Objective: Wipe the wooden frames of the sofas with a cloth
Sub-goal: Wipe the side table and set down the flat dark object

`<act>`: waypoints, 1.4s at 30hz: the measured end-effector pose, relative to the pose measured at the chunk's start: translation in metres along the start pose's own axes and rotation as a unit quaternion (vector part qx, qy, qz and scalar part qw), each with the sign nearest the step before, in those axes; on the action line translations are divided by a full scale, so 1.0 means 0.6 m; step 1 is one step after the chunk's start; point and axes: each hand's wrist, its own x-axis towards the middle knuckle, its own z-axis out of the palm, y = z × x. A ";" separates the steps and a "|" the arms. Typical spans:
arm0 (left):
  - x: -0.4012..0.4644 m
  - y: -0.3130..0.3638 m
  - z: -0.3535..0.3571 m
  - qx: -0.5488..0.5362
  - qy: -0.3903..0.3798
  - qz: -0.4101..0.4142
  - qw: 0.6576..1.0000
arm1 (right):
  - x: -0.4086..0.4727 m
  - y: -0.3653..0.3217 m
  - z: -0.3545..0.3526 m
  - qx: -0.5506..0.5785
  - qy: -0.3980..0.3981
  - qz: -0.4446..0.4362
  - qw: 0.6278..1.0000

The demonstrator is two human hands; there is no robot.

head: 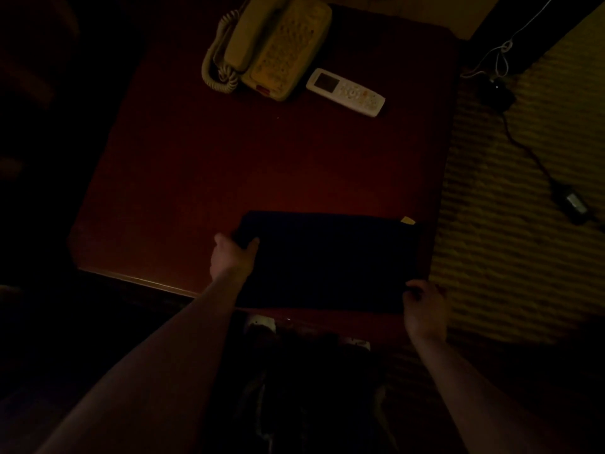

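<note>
A dark folded cloth [327,260] lies flat on the near part of a reddish wooden table [229,165], with a small pale tag at its far right corner. My left hand [234,255] grips the cloth's far left corner, thumb on top. My right hand [424,306] pinches its near right corner at the table's edge. The room is very dim; no sofa frame is plainly visible.
A beige corded telephone [271,44] and a white remote control [345,92] sit at the table's far side. Striped carpet [510,178] lies to the right, with a black power adapter [574,204] and cables on it. Dark shapes fill the left.
</note>
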 end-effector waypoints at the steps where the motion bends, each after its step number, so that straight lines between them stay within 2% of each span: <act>1: 0.005 0.008 0.001 -0.005 -0.018 -0.007 1.000 | -0.006 -0.012 0.001 0.009 -0.001 -0.012 1.000; 5: 0.003 0.036 0.006 -0.036 -0.076 0.031 0.996 | -0.036 -0.053 0.006 0.033 -0.015 -0.102 0.994; 9: -0.045 0.082 0.021 -0.123 -0.153 0.069 0.978 | -0.073 -0.098 0.008 0.134 -0.111 -0.137 0.975; 13: -0.092 0.131 0.054 -0.177 -0.235 0.041 0.955 | -0.091 -0.124 0.003 0.240 -0.174 -0.127 0.947; 15: -0.109 0.156 0.075 -0.193 -0.264 0.023 0.945 | -0.094 -0.136 -0.010 0.300 -0.233 -0.097 0.920; 17: -0.126 0.181 0.095 -0.182 -0.268 0.015 0.946 | -0.089 -0.136 -0.021 0.341 -0.285 -0.064 0.894; 20: -0.136 0.206 0.129 -0.161 -0.260 0.011 0.952 | -0.072 -0.114 -0.035 0.344 -0.316 -0.026 0.884; 22: -0.139 0.217 0.151 -0.135 -0.251 0.022 0.958 | -0.058 -0.094 -0.042 0.329 -0.313 0.003 0.891; 23: -0.139 0.221 0.159 -0.115 -0.247 0.029 0.962 | -0.047 -0.078 -0.042 0.290 -0.291 0.009 0.911; 25: -0.139 0.226 0.170 -0.074 -0.240 0.038 0.967 | -0.025 -0.042 -0.040 0.090 -0.220 -0.045 0.970; 26: -0.140 0.227 0.174 -0.060 -0.240 0.042 0.968 | -0.017 -0.024 -0.039 0.000 -0.187 -0.068 0.980; 28: -0.146 0.229 0.177 -0.032 -0.240 0.048 0.969 | -0.011 0.001 -0.042 -0.081 -0.157 -0.066 0.982; 33: -0.157 0.226 0.178 0.059 -0.223 0.048 0.972 | -0.009 0.005 -0.040 -0.093 -0.115 -0.120 0.982; 35: -0.159 0.222 0.173 0.061 -0.222 0.047 0.972 | -0.007 -0.001 -0.031 -0.092 -0.131 -0.107 0.981; 38: -0.162 0.221 0.168 0.060 -0.234 0.043 0.970 | -0.005 0.002 -0.032 -0.073 -0.132 -0.035 0.988; 42: -0.166 0.227 0.169 0.057 -0.238 0.044 0.969 | 0.004 0.054 -0.048 0.068 -0.109 0.117 0.985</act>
